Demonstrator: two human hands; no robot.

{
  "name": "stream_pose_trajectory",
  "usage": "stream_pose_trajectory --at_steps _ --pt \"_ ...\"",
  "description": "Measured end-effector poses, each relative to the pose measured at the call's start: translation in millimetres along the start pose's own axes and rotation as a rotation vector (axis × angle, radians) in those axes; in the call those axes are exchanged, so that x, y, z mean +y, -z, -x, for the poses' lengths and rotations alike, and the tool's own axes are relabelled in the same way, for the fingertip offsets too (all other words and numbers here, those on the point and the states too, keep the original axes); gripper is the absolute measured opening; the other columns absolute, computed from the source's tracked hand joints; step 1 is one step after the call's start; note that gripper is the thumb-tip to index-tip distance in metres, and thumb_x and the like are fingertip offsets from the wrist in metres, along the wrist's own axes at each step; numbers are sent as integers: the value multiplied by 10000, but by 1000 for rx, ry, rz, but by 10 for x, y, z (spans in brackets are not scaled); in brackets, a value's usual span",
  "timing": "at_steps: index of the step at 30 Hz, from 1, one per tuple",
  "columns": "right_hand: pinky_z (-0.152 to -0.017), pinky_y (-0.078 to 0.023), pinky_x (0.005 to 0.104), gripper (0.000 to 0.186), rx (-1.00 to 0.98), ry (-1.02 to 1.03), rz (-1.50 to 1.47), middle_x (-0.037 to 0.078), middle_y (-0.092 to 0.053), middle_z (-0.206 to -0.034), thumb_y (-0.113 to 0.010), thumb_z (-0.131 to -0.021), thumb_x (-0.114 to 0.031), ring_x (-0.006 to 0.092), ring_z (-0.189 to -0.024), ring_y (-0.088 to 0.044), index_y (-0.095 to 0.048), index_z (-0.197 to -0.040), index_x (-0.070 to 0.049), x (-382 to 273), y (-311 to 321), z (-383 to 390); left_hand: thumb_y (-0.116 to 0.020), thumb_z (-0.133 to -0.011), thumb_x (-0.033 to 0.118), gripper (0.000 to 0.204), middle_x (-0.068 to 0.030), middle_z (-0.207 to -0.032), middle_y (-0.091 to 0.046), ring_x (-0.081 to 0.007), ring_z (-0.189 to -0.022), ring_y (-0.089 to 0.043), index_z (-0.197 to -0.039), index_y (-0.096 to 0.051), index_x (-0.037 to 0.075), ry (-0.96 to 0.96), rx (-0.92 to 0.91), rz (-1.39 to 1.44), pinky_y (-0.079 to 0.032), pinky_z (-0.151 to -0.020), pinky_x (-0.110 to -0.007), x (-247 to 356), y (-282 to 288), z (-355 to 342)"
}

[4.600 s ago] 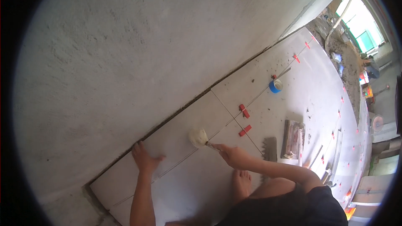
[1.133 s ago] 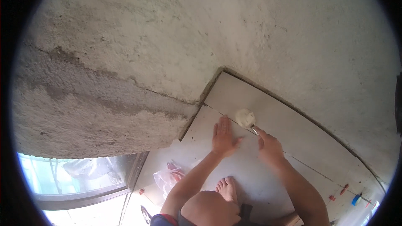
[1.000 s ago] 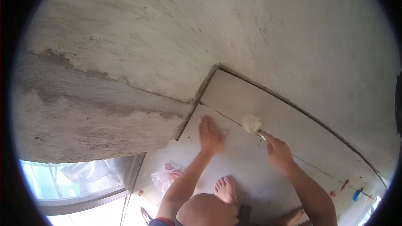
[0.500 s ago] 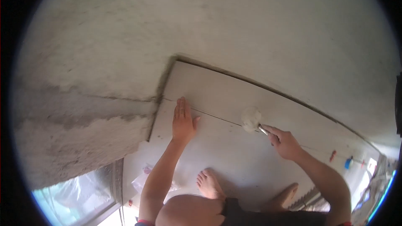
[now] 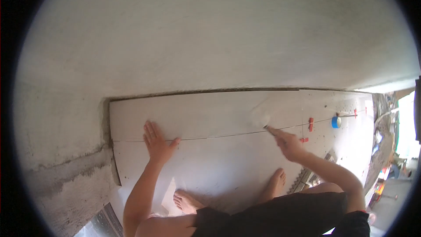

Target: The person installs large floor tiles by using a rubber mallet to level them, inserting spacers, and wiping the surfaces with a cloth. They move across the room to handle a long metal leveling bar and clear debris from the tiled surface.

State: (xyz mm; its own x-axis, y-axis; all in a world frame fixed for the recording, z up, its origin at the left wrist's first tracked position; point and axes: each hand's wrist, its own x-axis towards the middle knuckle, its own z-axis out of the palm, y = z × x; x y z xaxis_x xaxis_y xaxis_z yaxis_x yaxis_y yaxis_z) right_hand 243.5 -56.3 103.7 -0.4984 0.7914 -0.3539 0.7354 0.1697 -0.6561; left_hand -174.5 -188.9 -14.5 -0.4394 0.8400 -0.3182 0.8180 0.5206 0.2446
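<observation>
My left hand (image 5: 157, 142) lies flat, fingers spread, on the pale floor tiles (image 5: 210, 114), right at the joint line (image 5: 219, 135) between two tiles. My right hand (image 5: 287, 142) grips the handle of a small brush, whose whitish head (image 5: 262, 117) is blurred and rests on the tile by the same joint. My bare feet (image 5: 274, 184) stand on the nearer tile.
A rough grey cement wall (image 5: 197, 30) rises behind the tiles, with a dark gap along its base. Red tile spacers (image 5: 311, 124) and a blue tape roll (image 5: 336, 121) lie to the right. A notched trowel (image 5: 302, 180) lies by my right foot.
The view has swung right, so the tile's left corner now sits far left. My right hand has moved the brush rightward along the joint. My left hand stays flat on the tile.
</observation>
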Motion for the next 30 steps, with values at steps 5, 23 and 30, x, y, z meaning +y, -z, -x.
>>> stream_pose_trajectory --at_steps 5,23,30 --pt "-801 -511 434 396 -72 -172 42 156 -655 -1084 -495 -939 -119 374 -930 -631 -514 -1330 -180 176 -339 195 -665 -801 526 1036 -282 -1534 -133 -403 -1441 -94 -1458 -155 -92 -276 -224 -329 -102 -1151 -532 -100 493 -88" --pt "-770 -495 457 440 194 -231 -272 184 -638 -930 -493 -931 -96 384 -827 -613 -485 -1353 -220 408 -161 511 -788 -674 510 1255 -257 -1549 48 -443 -1435 50 -1455 -26 -111 -513 -241 -180 -104 -1131 -577 2535 -464 -234" --pt "-746 -494 454 436 311 -184 -374 193 -620 -874 -499 -916 -66 393 -791 -603 -498 -1337 -176 650 -111 368 -782 -672 519 1278 -267 -1546 70 -435 -1437 70 -1457 9 -107 -481 -278 -204 -103 -1138 -566 2610 -452 -248"
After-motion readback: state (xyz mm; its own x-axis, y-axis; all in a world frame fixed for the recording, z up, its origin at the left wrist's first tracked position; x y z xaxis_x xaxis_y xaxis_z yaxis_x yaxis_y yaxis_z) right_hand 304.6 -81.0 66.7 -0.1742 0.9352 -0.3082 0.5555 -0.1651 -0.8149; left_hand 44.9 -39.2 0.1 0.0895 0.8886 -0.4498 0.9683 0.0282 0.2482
